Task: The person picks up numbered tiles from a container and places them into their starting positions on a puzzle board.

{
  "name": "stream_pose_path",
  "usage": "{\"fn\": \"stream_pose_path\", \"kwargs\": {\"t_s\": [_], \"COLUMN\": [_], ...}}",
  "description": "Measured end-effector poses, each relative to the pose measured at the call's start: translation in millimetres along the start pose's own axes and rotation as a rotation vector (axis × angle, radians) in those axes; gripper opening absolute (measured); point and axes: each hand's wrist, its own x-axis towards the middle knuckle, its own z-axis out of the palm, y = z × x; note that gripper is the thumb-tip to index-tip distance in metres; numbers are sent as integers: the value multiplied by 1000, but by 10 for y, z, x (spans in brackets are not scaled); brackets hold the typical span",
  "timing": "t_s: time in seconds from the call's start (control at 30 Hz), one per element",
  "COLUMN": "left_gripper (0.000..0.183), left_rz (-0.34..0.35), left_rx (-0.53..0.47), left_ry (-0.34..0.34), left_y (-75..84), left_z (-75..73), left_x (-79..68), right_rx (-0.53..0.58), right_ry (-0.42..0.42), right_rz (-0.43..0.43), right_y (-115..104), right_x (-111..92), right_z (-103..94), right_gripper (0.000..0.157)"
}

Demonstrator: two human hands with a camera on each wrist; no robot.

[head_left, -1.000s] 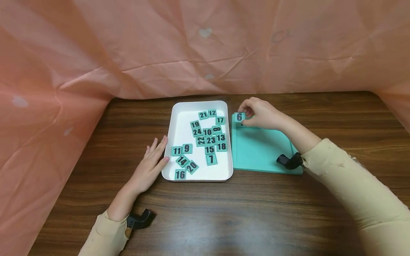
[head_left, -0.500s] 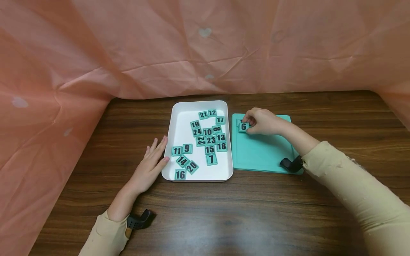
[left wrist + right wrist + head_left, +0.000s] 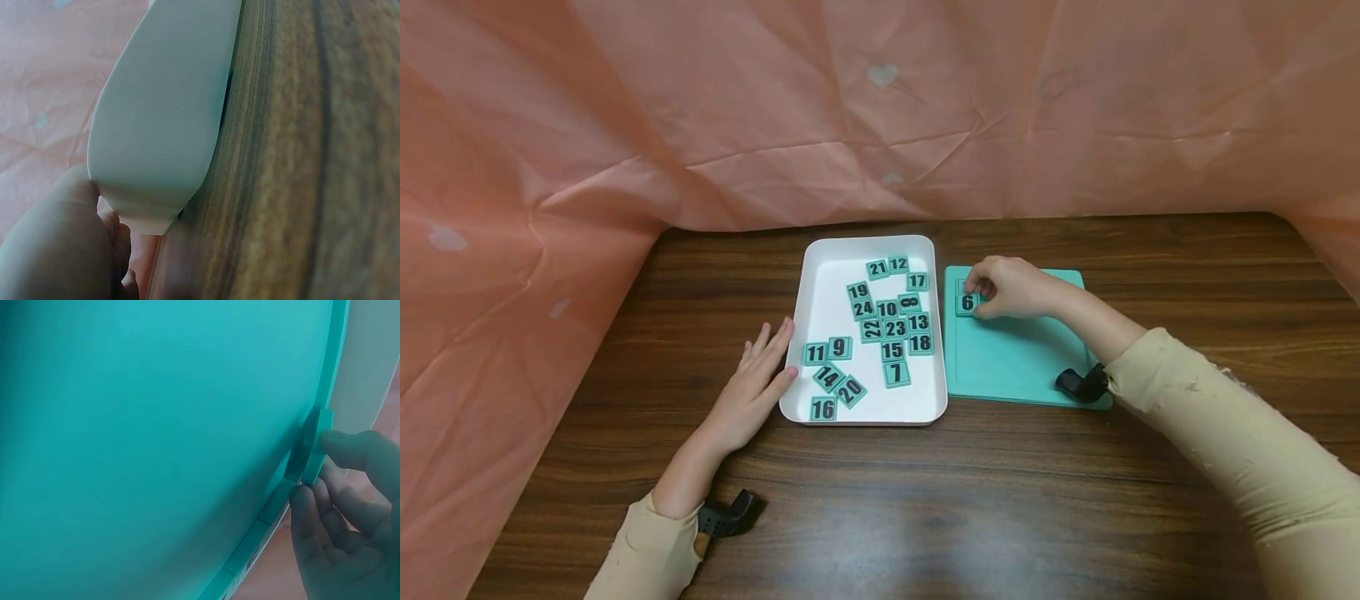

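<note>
My right hand (image 3: 1018, 287) pinches the teal number tile marked 6 (image 3: 967, 302) between thumb and fingers. It is at the upper left corner of the teal tray board (image 3: 1018, 362). In the right wrist view the tile (image 3: 319, 447) stands tilted against the board's raised rim, beside a row of seated tiles (image 3: 247, 545) along the edge. My left hand (image 3: 747, 404) has its fingers extended and touches the left side of the white tray (image 3: 827, 279). From the left wrist, the tray's outer wall (image 3: 159, 106) shows with the thumb against its corner.
Several loose number tiles lie in the white tray, such as 9 (image 3: 839, 347), 16 (image 3: 823, 408) and 7 (image 3: 897, 373). The tray stands right beside the board on a dark wooden table (image 3: 880, 500). A pinkish cloth (image 3: 850, 125) hangs behind and at the sides.
My right hand has brought the 6 tile from above the board's top left edge down and toward me, to just below the first tile there. The left hand has stayed in place.
</note>
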Motion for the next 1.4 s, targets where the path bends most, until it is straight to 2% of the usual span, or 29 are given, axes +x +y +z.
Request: {"fn": "stream_pose_path", "kwargs": {"t_s": [0.93,1.13,1.27,1.4], "left_gripper": [57,57,57,57], "left_rz": [-3,-12,-17,-18], "left_rx": [5,0,1,0], "left_ry": [3,1,1,3], "left_y": [3,20,27,31], "left_z": [15,7,-1,-7], "left_x": [7,-1,-4,-2], "right_rx": [-47,41,143,177], "right_ry": [26,70,50,24], "right_rz": [-38,-102,-179,-251], "right_y": [3,-150,-340,-520], "right_x": [-9,-31,-70,-104], "right_z": [29,12,56,148], "right_gripper": [30,30,29,29]}}
